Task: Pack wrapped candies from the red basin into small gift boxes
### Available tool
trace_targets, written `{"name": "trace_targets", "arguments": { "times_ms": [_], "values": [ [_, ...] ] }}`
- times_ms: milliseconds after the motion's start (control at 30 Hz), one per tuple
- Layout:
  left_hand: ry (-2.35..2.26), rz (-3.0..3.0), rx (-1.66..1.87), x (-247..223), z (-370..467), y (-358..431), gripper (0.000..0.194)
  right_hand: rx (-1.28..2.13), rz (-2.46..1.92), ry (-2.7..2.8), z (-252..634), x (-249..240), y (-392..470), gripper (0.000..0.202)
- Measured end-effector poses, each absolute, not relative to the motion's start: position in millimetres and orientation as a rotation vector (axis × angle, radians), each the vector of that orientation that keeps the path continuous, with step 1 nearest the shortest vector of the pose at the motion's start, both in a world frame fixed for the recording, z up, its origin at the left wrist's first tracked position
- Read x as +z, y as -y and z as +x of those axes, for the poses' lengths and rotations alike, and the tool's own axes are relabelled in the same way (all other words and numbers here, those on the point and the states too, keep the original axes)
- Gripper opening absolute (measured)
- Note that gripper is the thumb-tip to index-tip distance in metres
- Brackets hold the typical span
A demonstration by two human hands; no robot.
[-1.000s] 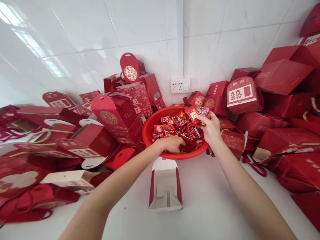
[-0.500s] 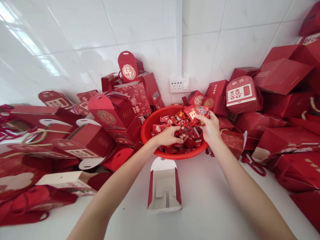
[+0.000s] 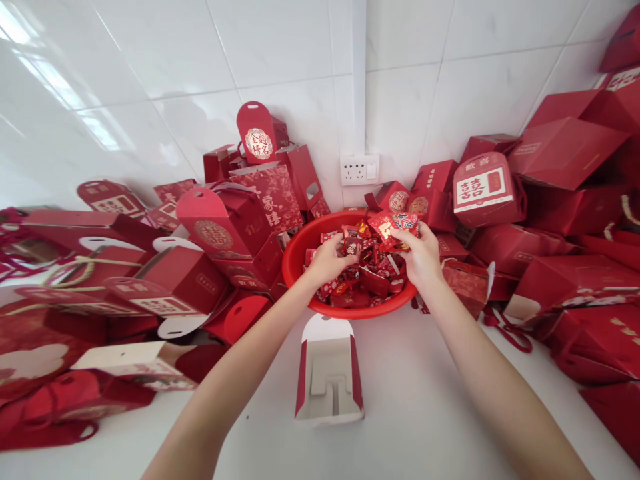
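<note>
Two hands (image 3: 327,261), one red basin (image 3: 295,262)

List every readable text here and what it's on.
"金榜題名": upright box at the back.
"歡喜": top of the right-hand-side box.
"囍": same box's white label.
Floral box: only "家" clear.
Wrapped sweets, the right hand's packet, other boxes: too small, blurred or partial.

there is room to pass over the near tabletop (image 3: 415,400) right of the open box (image 3: 329,360), but heaped boxes (image 3: 547,273) crowd both left and right, the red basin (image 3: 360,311) stands beyond, and a tiled wall (image 3: 290,47) closes the far side.
</note>
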State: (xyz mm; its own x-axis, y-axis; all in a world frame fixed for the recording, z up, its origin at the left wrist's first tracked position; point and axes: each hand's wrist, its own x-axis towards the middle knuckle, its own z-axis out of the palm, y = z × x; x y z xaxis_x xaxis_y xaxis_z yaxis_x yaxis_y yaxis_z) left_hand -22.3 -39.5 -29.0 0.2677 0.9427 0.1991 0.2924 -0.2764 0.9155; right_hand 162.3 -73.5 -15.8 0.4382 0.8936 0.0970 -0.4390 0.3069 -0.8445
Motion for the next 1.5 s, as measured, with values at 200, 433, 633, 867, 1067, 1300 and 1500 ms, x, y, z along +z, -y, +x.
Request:
{"name": "trace_targets", "arguments": {
  "times_ms": [200, 433, 633, 867, 1067, 1300, 1500],
  "values": [
    [-1.249, 1.615, 1.059, -30, -24, 38, 0.074, 0.966, -0.857, 0.642, 162, -16, 74, 0.039],
    [-1.267, 1.644, 1.106, -28, -24, 37, 0.059, 0.961, -0.853, 0.646, 162, -16, 74, 0.038],
    [-1.171, 1.708, 1.159, -27, -24, 37, 0.023, 0.974, -0.861, 0.631, 162, -14, 75, 0.039],
    [-1.082, 1.775, 1.262, -24, -25, 41, 0.014, 0.969, -0.846, 0.634, 161, -14, 75, 0.04],
    [-0.882, 1.723, 1.353, -21, -24, 44, 0.014, 0.969, -0.82, 0.668, 161, -17, 74, 0.043],
    [-0.721, 1.767, 1.304, -27, -27, 44, 0.041, 0.976, -0.849, 0.716, 161, -18, 75, 0.048],
    [-0.725, 1.725, 1.321, -24, -25, 47, 0.035, 0.978, -0.845, 0.74, 162, -20, 73, 0.051]
  ]
}}
